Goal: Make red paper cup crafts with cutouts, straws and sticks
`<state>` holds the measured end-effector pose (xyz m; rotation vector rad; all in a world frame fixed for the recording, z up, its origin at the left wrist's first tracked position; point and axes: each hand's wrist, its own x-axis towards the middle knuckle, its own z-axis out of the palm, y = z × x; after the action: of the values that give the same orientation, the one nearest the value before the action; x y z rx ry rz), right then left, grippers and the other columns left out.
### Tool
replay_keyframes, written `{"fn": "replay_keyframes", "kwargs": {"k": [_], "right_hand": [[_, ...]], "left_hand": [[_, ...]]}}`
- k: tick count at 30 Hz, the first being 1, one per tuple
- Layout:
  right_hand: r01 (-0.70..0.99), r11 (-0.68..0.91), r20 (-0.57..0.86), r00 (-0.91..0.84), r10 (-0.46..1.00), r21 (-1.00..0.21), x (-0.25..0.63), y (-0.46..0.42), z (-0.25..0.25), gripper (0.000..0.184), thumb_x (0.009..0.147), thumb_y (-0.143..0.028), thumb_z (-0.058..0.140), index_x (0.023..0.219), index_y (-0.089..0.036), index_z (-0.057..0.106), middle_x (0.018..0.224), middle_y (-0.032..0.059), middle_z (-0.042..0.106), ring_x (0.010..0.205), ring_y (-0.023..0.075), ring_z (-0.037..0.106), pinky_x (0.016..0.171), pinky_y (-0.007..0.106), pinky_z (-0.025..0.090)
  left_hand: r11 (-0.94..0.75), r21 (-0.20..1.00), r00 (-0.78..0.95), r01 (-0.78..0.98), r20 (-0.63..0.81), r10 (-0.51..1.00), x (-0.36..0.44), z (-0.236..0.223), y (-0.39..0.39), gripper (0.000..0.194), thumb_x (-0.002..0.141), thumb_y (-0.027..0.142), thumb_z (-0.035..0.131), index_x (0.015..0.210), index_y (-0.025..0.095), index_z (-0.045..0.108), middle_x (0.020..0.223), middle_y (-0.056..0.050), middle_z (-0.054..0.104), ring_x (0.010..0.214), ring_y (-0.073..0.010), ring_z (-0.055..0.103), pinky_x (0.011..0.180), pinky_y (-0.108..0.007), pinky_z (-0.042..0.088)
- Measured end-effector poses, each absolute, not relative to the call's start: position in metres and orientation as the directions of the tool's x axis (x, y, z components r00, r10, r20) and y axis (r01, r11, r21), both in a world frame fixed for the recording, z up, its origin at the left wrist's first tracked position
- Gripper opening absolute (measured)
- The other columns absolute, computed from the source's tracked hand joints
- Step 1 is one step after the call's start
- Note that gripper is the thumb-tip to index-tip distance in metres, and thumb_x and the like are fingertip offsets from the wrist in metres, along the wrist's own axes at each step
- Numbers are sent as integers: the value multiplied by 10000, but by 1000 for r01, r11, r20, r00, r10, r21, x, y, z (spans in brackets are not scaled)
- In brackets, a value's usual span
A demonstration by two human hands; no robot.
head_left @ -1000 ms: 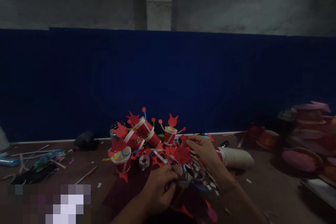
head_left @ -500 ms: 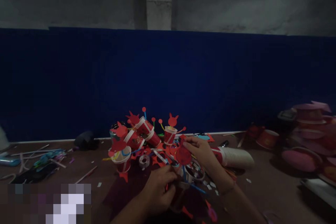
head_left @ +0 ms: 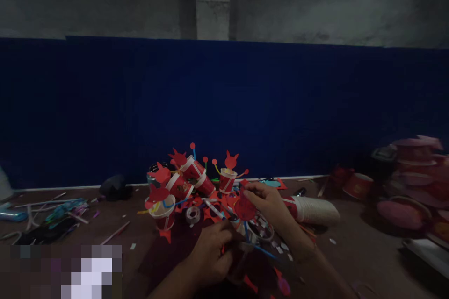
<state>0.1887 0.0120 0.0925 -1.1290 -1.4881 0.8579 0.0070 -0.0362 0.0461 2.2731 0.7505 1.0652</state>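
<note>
My right hand (head_left: 268,203) pinches a round red paper cut-out (head_left: 244,209) mounted on a blue straw (head_left: 247,231). My left hand (head_left: 212,250) is closed around a dark red cup (head_left: 242,259) low in the view, into which the straw leads. Just behind my hands stands a cluster of red paper cups (head_left: 182,182) decorated with red paper heads and coloured straws, some upright and some tipped. A roll of clear tape (head_left: 192,215) lies among red paper scraps to the left of my hands.
A stack of white paper cups (head_left: 314,210) lies on its side at the right. Red and pink bowls (head_left: 410,173) pile up at the far right. Straws and scraps (head_left: 52,212) litter the left of the brown table. A dark blue wall stands behind.
My right hand has brought the red cut-out on its straw slightly down and left, toward the cup in my left hand. The left hand has stayed nearly in place.
</note>
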Motion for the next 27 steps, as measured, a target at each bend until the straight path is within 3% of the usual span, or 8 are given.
{"fn": "replay_keyframes", "kwargs": {"k": [12,21,27], "right_hand": [[381,362,356,-88,930,-851,188,4,99,229,659,-267,635,859,-155,637,767,32,679,701,169,616,647,274,487],[516,475,494,-110,862,-713,184,3,91,232,714,-184,538,935,-173,607,659,-19,557,628,140,536,629,264,451],[516,501,516,-127,847,-695,181,1,91,252,718,-151,500,958,-179,572,648,-30,516,613,133,515,603,253,431]], "left_hand": [[-706,644,530,295,504,682,7,46,-34,318,686,49,502,908,204,668,802,-48,619,706,-157,586,616,-236,416],[-697,656,518,291,505,691,9,48,-37,313,681,49,498,888,196,681,767,-46,606,664,-149,582,583,-229,408],[-722,631,524,284,529,668,8,46,-35,333,671,50,491,906,194,677,767,-54,605,674,-158,582,590,-239,410]]}}
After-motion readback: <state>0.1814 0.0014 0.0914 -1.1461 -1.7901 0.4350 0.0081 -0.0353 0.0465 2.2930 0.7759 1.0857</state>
